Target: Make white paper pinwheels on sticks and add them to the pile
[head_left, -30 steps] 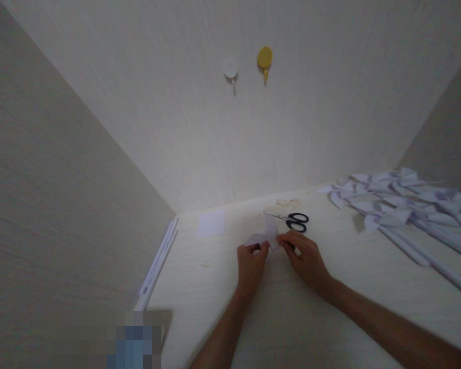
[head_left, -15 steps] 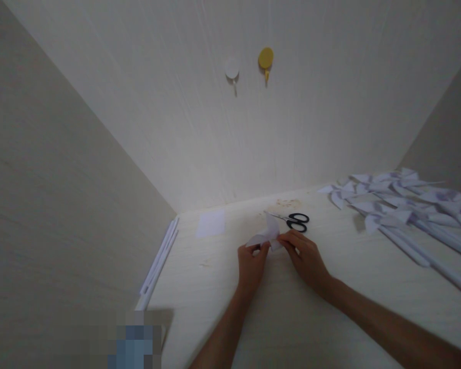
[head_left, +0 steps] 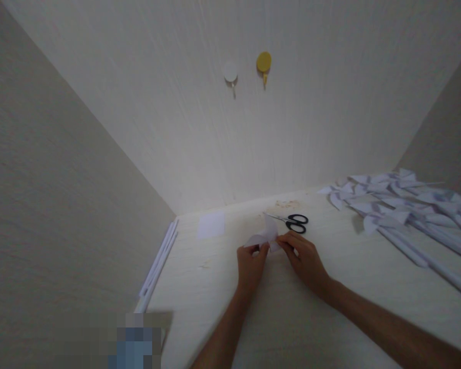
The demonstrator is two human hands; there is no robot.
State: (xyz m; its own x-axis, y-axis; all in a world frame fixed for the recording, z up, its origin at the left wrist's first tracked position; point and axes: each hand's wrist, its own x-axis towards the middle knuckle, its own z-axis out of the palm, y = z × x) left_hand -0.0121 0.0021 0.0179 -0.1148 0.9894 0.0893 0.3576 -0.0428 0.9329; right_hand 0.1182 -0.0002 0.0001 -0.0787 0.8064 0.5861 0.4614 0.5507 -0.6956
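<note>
Little change from a second ago: your left hand (head_left: 250, 264) and right hand (head_left: 305, 258) still pinch small folded white paper piece (head_left: 266, 234) at frame centre; flap slightly flatter. Black-handled scissors (head_left: 296, 223) lie just behind, untouched.

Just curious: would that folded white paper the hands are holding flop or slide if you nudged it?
Probably light: the folded paper is thin, pinched by the left hand and right hand. Its raised flaps suggest creases add some stiffness. It would likely slide easily on the smooth table.

pale table (head_left: 292, 318), scissors (head_left: 296, 223) (black-handled), pinwheels (head_left: 399, 205)
</note>
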